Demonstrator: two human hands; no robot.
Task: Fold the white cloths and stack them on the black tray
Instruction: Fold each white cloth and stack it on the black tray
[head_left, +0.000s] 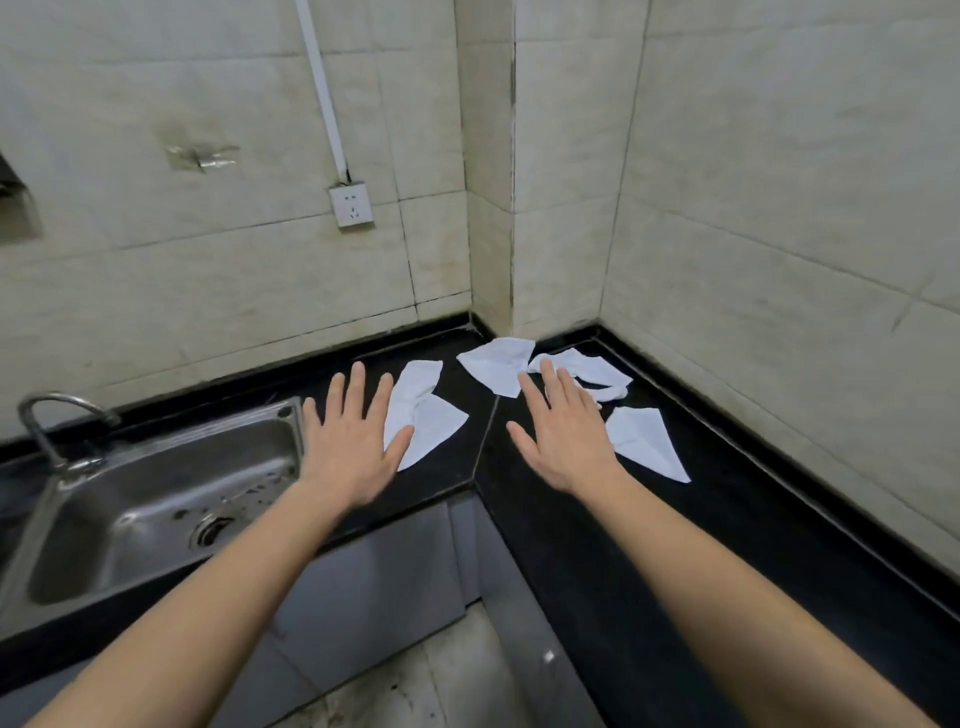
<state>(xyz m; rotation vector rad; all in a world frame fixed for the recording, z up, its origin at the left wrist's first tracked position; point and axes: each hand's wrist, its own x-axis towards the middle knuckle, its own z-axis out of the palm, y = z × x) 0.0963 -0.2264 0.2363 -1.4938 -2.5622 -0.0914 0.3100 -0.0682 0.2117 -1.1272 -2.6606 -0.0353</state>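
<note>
Several white cloths lie crumpled on the black corner counter (675, 545). One cloth (431, 415) is left of the counter seam, one (496, 366) sits in the far corner, one (592, 371) is to its right, and one (647, 441) lies nearer on the right. My left hand (353, 447) is spread flat with straight fingers, its thumb over the edge of the left cloth. My right hand (566, 436) is spread the same way, fingertips over the right-hand corner cloth. Neither hand holds anything. I see no black tray.
A steel sink (156, 499) with a tap (52, 415) is set in the counter at left. Tiled walls close the corner behind the cloths, with a socket (352, 205) on the left wall. A grey cabinet front (389, 571) and floor lie below the counter edge.
</note>
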